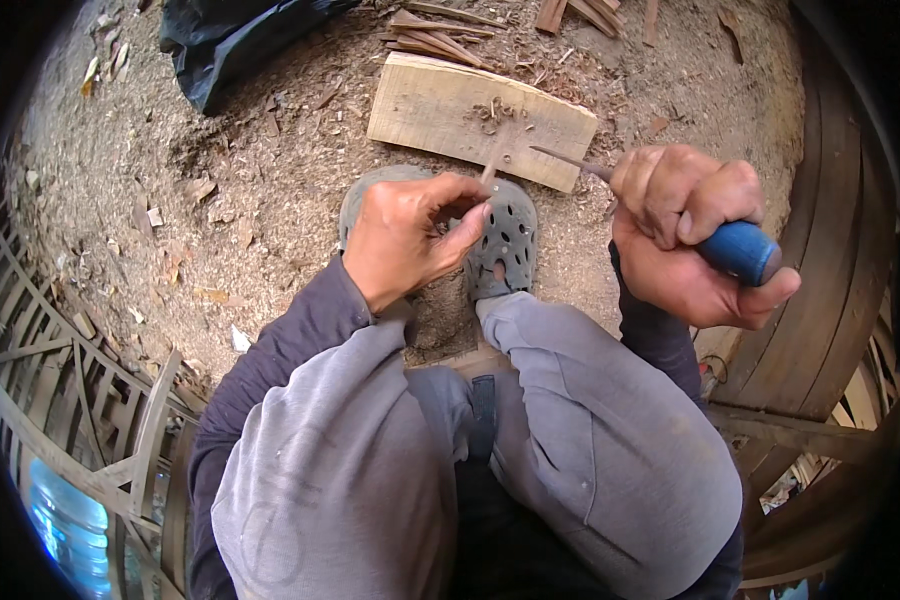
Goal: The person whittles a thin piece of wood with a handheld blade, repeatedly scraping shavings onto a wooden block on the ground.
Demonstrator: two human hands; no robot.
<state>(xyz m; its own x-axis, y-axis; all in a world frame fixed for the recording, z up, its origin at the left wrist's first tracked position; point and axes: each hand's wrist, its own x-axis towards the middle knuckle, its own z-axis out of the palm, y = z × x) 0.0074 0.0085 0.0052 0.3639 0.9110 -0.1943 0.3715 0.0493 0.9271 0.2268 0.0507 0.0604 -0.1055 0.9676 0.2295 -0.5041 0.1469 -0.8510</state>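
My left hand [410, 235] is held above my grey perforated clogs [510, 235], thumb and fingertips closed in a pinch on a thin wooden stick [491, 172]. The stick's far end reaches over a flat pale plank [420, 105] lying on the ground. My right hand [685, 225] wraps round the blue handle of a tool [740, 250]. Its narrow, pointed metal blade extends leftward over the plank's right end. Whether it is a knife or an awl is unclear. Small curled shavings [492, 114] lie on the plank.
Sawdust and chips cover the ground [270, 190]. Split wood strips [435, 42] lie beyond the plank, near a black plastic bag [235, 45]. Wooden boards [810, 270] stand at right. A slatted wooden frame [70, 370] curves along the left, with a blue water jug [70, 525] behind it.
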